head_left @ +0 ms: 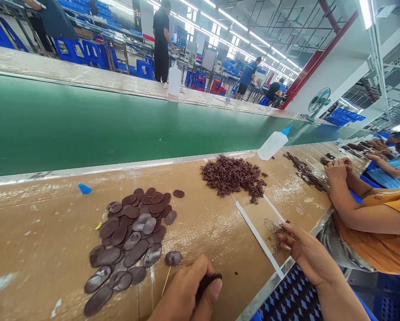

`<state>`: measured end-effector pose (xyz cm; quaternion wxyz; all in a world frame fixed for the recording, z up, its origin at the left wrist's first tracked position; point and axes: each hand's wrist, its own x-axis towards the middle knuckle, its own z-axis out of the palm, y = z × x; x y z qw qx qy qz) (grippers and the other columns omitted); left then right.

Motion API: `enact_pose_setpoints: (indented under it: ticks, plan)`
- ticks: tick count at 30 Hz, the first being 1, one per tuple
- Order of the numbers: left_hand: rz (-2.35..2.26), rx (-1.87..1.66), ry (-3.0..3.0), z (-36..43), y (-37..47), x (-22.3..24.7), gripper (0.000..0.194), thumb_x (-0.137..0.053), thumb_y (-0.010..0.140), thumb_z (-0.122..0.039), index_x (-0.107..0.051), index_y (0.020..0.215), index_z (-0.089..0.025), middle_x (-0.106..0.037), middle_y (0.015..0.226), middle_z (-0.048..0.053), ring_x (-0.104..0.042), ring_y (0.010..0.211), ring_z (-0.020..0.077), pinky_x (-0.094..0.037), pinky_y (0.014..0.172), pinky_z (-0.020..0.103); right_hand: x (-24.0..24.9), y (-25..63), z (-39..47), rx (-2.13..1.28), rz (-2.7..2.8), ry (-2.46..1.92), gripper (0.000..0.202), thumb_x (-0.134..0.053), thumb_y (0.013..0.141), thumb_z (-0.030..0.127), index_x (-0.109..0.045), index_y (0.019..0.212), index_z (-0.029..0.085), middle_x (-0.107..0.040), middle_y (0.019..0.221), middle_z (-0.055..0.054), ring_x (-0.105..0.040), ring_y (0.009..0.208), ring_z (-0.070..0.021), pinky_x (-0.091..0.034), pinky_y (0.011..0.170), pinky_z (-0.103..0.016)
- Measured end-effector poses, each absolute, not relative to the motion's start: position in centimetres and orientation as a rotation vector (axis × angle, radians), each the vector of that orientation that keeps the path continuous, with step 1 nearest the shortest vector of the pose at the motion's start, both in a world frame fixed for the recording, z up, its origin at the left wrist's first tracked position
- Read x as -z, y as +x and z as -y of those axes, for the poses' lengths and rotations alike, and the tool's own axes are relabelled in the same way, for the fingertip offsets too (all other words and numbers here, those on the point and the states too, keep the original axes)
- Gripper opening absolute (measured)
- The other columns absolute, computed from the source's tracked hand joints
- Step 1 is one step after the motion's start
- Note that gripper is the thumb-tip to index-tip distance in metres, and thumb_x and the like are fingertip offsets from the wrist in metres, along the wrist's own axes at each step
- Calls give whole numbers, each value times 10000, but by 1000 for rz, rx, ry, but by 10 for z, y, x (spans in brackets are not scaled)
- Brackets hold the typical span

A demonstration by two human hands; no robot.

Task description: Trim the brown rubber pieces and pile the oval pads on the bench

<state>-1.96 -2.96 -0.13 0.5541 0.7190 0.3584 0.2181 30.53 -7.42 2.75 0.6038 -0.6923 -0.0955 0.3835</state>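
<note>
My left hand (189,290), at the bottom middle, pinches a dark brown, oval flat piece (209,281) between thumb and fingers. My right hand (303,252) is closed at the fingertips on a small dark brown part (284,224), mostly hidden by the fingers. Beside those fingertips, a clear round mark or piece (270,225) shows on the table between two white strips. A heap of dark brown oval pieces (136,254) lies left of my left hand. Close to that hand, a thin wooden stick (166,281) touches a single oval piece (173,258). Farther back sits a pile of small curly brown parts (233,174).
A white bottle with a blue nozzle (273,145) leans beyond the pile. A blue cap (84,188) lies at left. The green conveyor belt (120,127) runs behind the brown tabletop (46,227). At right, a co-worker in an orange top (380,227) sits close by.
</note>
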Motion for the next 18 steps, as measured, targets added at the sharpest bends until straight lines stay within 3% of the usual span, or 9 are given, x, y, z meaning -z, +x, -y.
enact_pose_setpoints:
  ticks: [8,13,18]
  plan:
    - [-830,-543,1719,28,-18,2,250,-463,1004,-390,-493,816,-227,-563,739,-20,-498,695,159,-352,645,264,-28,307,73,-868,221,-1588,461,-1004,460,363,-745,801,192,-699,759,13,-646,632,-146,-542,497,-194]
    - [-762,-624,1740,28,-16,6,249,-441,1005,-389,-470,811,-236,-490,676,-35,-470,641,156,-339,603,263,-27,307,72,-865,234,-1581,380,-967,563,336,-727,815,183,-694,766,-1,-645,646,-145,-535,495,-191]
    - [-790,-599,1752,30,-16,10,273,-420,1011,-421,-495,826,-234,-521,718,-20,-499,667,158,-357,632,269,-25,306,73,-870,249,-1579,347,-947,612,311,-725,843,179,-693,788,-3,-640,648,-136,-531,500,-184]
